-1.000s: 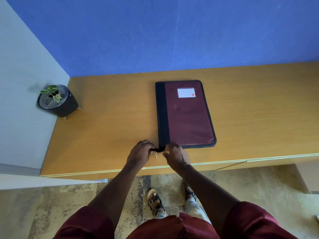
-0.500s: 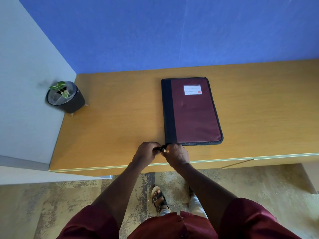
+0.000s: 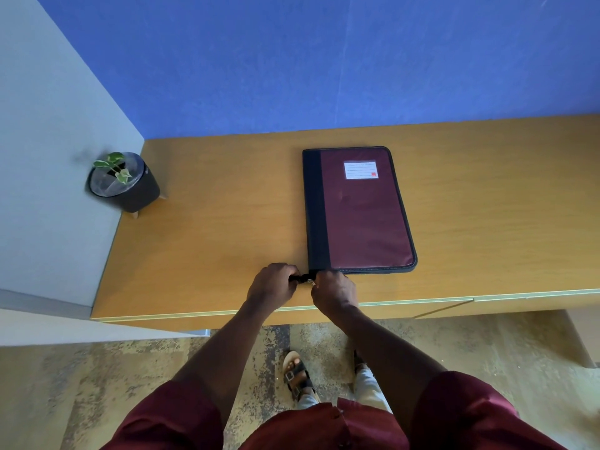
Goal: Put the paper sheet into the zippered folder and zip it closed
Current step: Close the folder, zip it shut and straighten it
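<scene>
Where the grey side panel meets the desk [image 3: 211,228], at the left of the frame, stands a potted plant [image 3: 125,181] in a dark pot, well apart from the work. Lower centre: left hand [image 3: 272,285], fingers curled, pinching a short black tab [image 3: 297,278] that sticks out from the folder's near-left corner, apparently to hold the zipper track taut. Just right of it: right hand [image 3: 332,292], fingers pinched on the small metal zipper pull [image 3: 311,282], which sits at that corner, seemingly at the end of its run. Centre right: zippered folder [image 3: 360,212], maroon with a dark spine strip and white label, lying flat and closed. Paper sheet: not visible, presumably inside. Task judged nearly complete.
</scene>
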